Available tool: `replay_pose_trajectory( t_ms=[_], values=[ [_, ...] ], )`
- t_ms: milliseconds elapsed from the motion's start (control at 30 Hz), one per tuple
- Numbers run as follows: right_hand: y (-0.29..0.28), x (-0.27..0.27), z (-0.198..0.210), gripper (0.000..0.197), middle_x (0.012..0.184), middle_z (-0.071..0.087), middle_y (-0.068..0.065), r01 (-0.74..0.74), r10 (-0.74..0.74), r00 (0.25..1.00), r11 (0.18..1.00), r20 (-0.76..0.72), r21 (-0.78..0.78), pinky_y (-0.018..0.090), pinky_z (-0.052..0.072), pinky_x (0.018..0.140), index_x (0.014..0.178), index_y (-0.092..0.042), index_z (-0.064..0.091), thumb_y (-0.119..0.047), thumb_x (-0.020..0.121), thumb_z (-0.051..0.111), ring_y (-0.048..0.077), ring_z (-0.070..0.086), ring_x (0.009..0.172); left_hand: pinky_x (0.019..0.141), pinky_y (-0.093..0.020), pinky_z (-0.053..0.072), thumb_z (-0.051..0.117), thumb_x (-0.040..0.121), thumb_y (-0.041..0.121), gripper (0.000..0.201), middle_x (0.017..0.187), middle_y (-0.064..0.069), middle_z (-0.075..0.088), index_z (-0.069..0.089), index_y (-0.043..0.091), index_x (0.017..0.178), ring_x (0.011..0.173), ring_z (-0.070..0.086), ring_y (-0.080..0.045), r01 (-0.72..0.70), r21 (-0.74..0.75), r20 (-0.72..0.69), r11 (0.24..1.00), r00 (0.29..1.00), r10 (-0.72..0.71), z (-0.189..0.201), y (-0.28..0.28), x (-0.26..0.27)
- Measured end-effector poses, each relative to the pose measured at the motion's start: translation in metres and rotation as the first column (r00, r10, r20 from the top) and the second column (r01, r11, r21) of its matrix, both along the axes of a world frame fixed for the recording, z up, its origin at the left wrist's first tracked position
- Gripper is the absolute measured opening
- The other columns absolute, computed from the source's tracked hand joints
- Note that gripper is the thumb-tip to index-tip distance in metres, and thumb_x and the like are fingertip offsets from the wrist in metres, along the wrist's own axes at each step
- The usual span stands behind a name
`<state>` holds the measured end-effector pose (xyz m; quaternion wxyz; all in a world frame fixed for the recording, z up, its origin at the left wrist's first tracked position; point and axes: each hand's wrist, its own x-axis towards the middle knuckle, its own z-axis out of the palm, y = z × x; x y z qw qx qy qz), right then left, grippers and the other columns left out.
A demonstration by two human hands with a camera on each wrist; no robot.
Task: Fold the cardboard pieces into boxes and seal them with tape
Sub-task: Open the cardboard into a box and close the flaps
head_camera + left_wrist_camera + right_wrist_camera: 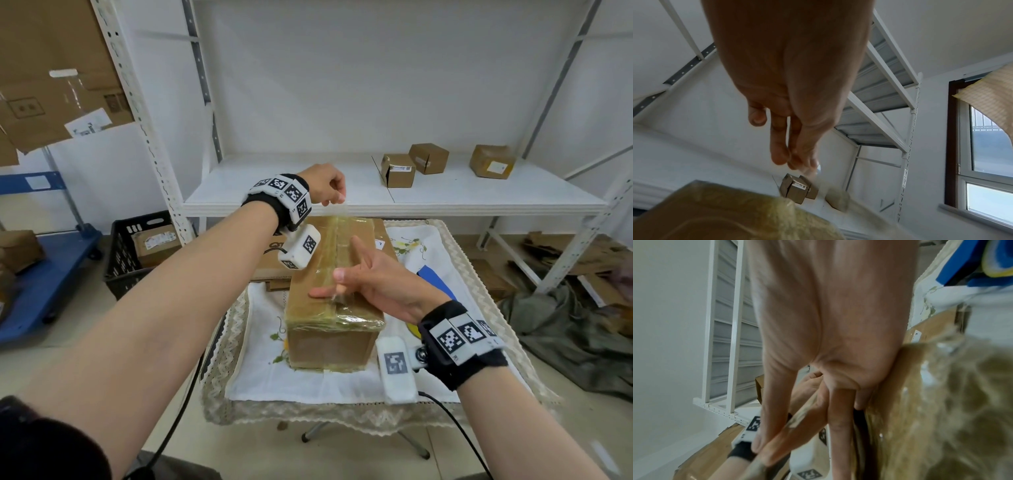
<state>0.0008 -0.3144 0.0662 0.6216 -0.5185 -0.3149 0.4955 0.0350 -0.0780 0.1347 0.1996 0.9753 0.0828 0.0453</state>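
A brown cardboard box, closed and wrapped in shiny clear tape, lies on the white cloth of a small table. My left hand is raised over the box's far end and pinches one end of a clear tape strip. My right hand hovers above the near part of the box top, thumb and index finger pinching the strip's other end, the remaining fingers spread. The wrist views show the same: the left hand pinches tape above the box, and the right hand pinches the strip.
A blue and yellow object lies on the cloth, partly hidden behind my right hand. Flat cardboard sits behind the box. The white shelf carries three small boxes. A black crate and blue cart stand left; cardboard scraps lie right.
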Motion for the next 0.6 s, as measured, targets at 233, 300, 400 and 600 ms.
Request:
replay_pose_trajectory(
  t_ms=[233, 300, 400, 600],
  values=[
    [0.003, -0.001, 0.001, 0.121, 0.085, 0.077, 0.015, 0.000, 0.000, 1.000, 1.000, -0.016, -0.005, 0.027, 0.057, 0.087, 0.150, -0.016, -0.037, -0.001, 0.088, 0.066, 0.046, 0.065, 0.117, 0.085, -0.030, 0.050, 0.065, 0.095, 0.009, 0.009, 0.086, -0.002, 0.067, 0.063, 0.014, 0.088, 0.062, 0.062, -0.008, 0.022, 0.017, -0.066, 1.000, 0.998, -0.021, -0.011, 0.004, 0.008],
    [0.003, -0.001, 0.001, 0.125, 0.087, 0.077, 0.015, -0.008, 0.008, 1.000, 1.000, -0.014, -0.009, 0.026, 0.056, 0.089, 0.149, -0.016, -0.038, -0.002, 0.086, 0.068, 0.046, 0.064, 0.117, 0.083, -0.028, 0.050, 0.066, 0.095, 0.010, 0.008, 0.085, -0.002, 0.067, 0.063, 0.014, 0.089, 0.061, 0.062, -0.008, 0.027, 0.015, -0.076, 1.000, 0.997, -0.026, -0.013, 0.004, 0.009],
    [0.003, 0.000, 0.001, 0.125, 0.086, 0.077, 0.015, -0.005, 0.005, 1.000, 1.000, -0.011, -0.008, 0.027, 0.057, 0.087, 0.149, -0.016, -0.039, -0.001, 0.086, 0.068, 0.047, 0.065, 0.115, 0.080, -0.027, 0.050, 0.067, 0.094, 0.009, 0.011, 0.078, 0.001, 0.067, 0.063, 0.015, 0.086, 0.061, 0.062, -0.009, 0.033, 0.018, -0.078, 0.999, 0.996, -0.032, -0.016, 0.003, 0.010],
    [0.003, 0.003, -0.002, 0.118, 0.085, 0.076, 0.017, 0.009, -0.009, 1.000, 1.000, -0.020, 0.002, 0.026, 0.058, 0.081, 0.150, -0.019, -0.036, 0.005, 0.092, 0.063, 0.049, 0.065, 0.114, 0.076, -0.025, 0.049, 0.067, 0.095, 0.010, 0.005, 0.074, 0.005, 0.065, 0.065, 0.012, 0.090, 0.061, 0.061, -0.008, 0.017, 0.024, -0.078, 1.000, 0.997, -0.015, -0.018, 0.001, 0.012]
  ],
)
